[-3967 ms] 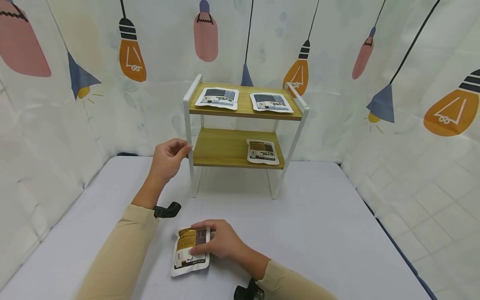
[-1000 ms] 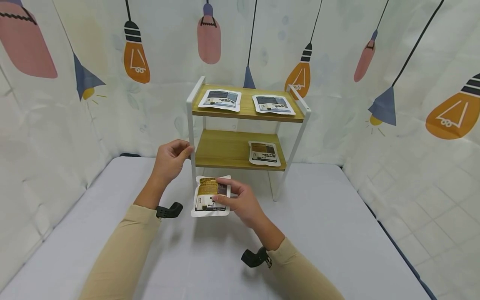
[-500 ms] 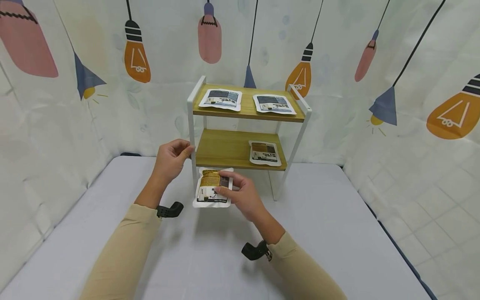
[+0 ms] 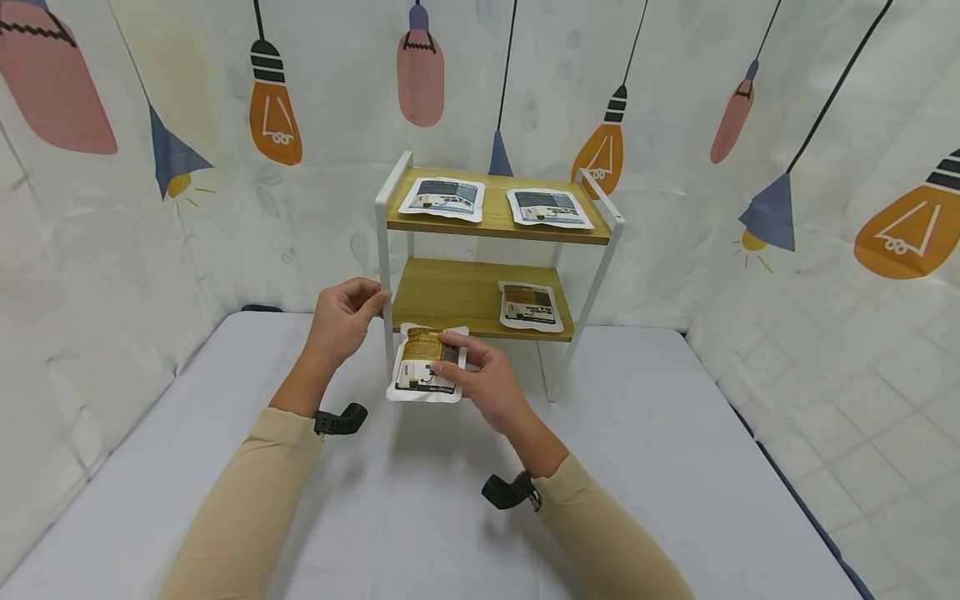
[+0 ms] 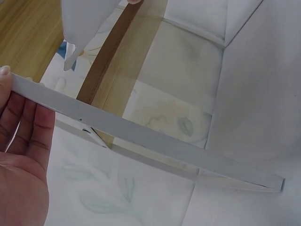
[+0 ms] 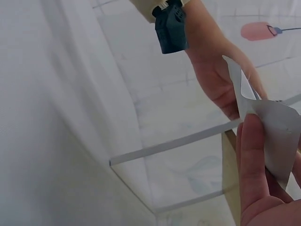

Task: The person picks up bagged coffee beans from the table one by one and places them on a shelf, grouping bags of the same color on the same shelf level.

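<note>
My right hand (image 4: 491, 383) grips a flat pouch (image 4: 423, 375) with a gold and white label by its right side. The pouch hovers in front of the lower shelf's left front edge, overlapping it in the head view. In the right wrist view its plain pale back (image 6: 280, 136) shows against my fingers. My left hand (image 4: 341, 321) holds the left front post of a two-tier shelf rack (image 4: 495, 232), thumb in front. The left wrist view shows fingers behind that white post (image 5: 136, 129). Another brown-labelled pouch (image 4: 529, 307) lies at the right of the lower shelf.
On the upper shelf lie two blue-labelled pouches, one at the left (image 4: 444, 198) and one at the right (image 4: 550, 208). The rack stands on a white-covered table (image 4: 450, 517). A lamp-patterned white curtain (image 4: 330, 200) hangs behind and along both sides.
The gold-labelled pouch has been raised off the table by my right hand and carried forward to the rack, still rising slightly over the last second. My left hand stays on the post.
</note>
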The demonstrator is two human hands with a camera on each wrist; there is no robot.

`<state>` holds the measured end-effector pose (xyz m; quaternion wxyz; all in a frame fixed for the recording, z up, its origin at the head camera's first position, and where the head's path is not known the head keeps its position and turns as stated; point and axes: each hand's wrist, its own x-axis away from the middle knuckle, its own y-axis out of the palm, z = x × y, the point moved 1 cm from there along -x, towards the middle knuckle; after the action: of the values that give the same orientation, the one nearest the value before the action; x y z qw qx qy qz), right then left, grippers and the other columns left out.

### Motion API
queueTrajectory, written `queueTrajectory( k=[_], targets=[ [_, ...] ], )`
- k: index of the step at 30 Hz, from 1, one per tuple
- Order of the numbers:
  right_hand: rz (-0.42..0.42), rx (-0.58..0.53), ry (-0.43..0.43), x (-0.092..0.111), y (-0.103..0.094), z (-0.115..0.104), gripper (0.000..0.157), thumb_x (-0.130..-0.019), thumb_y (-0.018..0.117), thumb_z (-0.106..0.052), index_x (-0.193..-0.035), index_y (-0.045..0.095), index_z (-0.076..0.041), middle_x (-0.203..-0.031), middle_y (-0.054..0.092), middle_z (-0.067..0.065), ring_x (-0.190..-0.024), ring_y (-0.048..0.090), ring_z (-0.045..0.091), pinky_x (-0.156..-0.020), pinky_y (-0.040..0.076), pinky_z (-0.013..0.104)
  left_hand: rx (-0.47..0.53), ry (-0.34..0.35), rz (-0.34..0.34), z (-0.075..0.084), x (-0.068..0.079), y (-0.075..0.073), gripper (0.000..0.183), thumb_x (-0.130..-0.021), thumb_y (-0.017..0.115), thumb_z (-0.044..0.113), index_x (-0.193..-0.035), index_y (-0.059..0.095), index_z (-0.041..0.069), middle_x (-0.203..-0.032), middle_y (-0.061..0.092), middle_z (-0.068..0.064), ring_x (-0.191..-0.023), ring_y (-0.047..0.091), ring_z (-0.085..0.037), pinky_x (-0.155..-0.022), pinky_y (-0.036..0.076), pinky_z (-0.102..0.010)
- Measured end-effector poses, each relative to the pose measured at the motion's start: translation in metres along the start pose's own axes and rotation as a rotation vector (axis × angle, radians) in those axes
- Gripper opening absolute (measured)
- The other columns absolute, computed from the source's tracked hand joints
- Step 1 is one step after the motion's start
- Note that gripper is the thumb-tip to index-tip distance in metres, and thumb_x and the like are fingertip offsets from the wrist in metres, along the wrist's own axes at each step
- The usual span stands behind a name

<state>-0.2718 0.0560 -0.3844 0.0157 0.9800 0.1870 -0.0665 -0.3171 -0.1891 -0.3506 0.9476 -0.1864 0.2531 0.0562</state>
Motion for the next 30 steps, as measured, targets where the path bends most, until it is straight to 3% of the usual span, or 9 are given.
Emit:
queueTrajectory(
  k=[14, 30],
  targets=[
    [0.026, -0.028, 0.032, -0.0077, -0.0037, -0.0058, 0.048, -0.093, 0.076, -0.011, -0.139, 0.064, -0.019, -0.127, 0.063, 0.013, -0.094, 0.069, 0.015, -0.071, 0.059, 0.026, -0.005, -0.011, 0.006, -0.0007, 0.0003, 0.0, 0.034, -0.1, 0.067, 0.033, -0.112, 0.071, 0.002, -0.096, 0.069, -0.007, -0.082, 0.064, -0.011, -0.077, 0.054, -0.014],
    [0.008, -0.001, 0.036, -0.0095, -0.0044, -0.0104, 0.065, -0.084, 0.083, -0.002, -0.142, 0.061, -0.02, -0.136, 0.059, 0.012, -0.106, 0.066, 0.019, -0.083, 0.06, 0.026, 0.022, -0.01, 0.012, -0.0028, -0.0011, 0.0003, 0.032, -0.099, 0.068, 0.03, -0.11, 0.072, 0.0, -0.09, 0.07, 0.002, -0.08, 0.064, -0.009, -0.075, 0.054, -0.016]
  ],
)
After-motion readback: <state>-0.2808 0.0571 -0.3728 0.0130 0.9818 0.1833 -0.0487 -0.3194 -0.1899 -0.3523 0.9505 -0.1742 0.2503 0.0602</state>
